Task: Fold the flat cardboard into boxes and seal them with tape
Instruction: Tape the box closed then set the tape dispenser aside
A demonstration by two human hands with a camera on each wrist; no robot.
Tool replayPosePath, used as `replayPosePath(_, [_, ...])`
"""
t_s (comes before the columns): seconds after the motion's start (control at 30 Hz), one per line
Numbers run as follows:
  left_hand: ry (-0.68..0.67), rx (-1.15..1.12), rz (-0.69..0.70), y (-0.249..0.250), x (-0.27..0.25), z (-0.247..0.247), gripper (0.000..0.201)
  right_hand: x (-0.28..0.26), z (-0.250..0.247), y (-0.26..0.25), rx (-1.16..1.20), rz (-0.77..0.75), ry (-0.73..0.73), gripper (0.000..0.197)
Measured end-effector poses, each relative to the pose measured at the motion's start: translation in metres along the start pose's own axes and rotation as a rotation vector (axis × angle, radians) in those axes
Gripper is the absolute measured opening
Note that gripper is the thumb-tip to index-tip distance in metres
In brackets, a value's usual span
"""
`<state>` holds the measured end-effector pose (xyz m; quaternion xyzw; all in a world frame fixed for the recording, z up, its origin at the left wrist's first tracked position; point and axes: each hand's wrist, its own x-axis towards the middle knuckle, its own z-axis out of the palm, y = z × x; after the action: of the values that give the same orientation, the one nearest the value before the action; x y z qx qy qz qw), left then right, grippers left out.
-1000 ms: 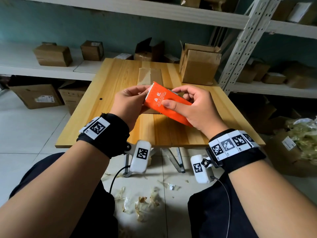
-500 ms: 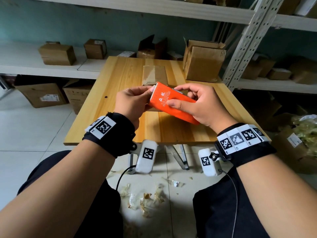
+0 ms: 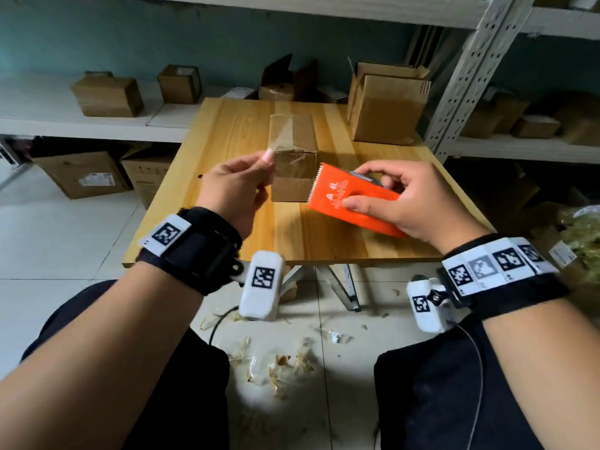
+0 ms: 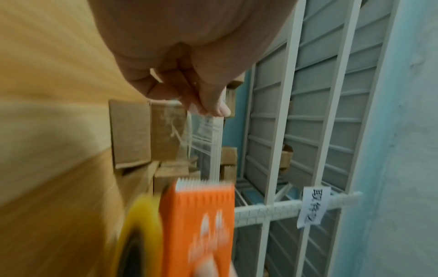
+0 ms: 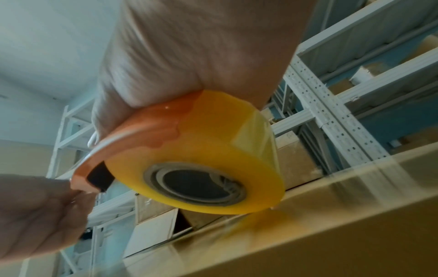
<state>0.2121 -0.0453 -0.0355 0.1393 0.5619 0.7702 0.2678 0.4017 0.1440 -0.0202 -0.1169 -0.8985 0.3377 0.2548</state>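
So the right hand (image 3: 412, 203) is wrapped around an orange tape dispenser (image 3: 349, 198), thumb lying across its top face and the other fingers curled over the far edge. In the right wrist view you can see the yellow tape roll (image 5: 201, 180) sitting in it, dark core facing the camera. The toothed cutter edge points over at the left hand (image 3: 235, 186).

That left hand is pinching the free end of the clear tape strip (image 4: 206, 131) between thumb and fingertips, the rest of the fingers curled in. The strip runs from the pinch to the dispenser's teeth, pretty clear in the left wrist view even though the dispenser is blurry there. Both hands are held up above the wooden bench (image 3: 302, 232), apart from each other with the strip spanning the gap.

Just past the hands, between them, sits the small cardboard box (image 3: 293, 157) on the bench, closed up with shiny tape already across its top and down the near face. Nobody's touching it.

Further out, beyond the right hand at the far corner of the bench, there's a bigger open carton (image 3: 388, 102) with its flaps up. White shelves (image 3: 97, 125) behind the bench hold more small brown boxes. Under the hands, on the tiled floor (image 3: 81, 228), a little pile of crumpled tape scraps (image 3: 279, 365) lies between the person's knees.
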Motion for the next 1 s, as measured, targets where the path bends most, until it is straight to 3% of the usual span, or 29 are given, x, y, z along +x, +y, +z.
replayPosePath(0.2, [0.029, 0.113, 0.052, 0.009, 0.001, -0.019, 0.008, -0.016, -0.021, 0.008, -0.059, 0.043, 0.045, 0.052])
replayPosePath(0.4, [0.044, 0.092, -0.002, 0.010, -0.002, -0.019, 0.011, -0.027, -0.024, 0.002, -0.049, 0.060, 0.010, 0.050])
replayPosePath(0.57, [0.057, 0.148, 0.077, 0.015, -0.012, -0.012, 0.010, -0.027, -0.026, 0.007, -0.128, 0.100, 0.055, 0.056])
replayPosePath(0.83, [-0.129, 0.261, 0.333, -0.002, -0.033, 0.017, 0.016, -0.003, -0.021, 0.024, -0.312, 0.272, 0.173, 0.066])
replayPosePath(1.0, [-0.286, 0.303, 0.231, -0.004, -0.042, 0.035, 0.007, 0.011, -0.004, 0.024, -0.293, 0.359, 0.145, 0.060])
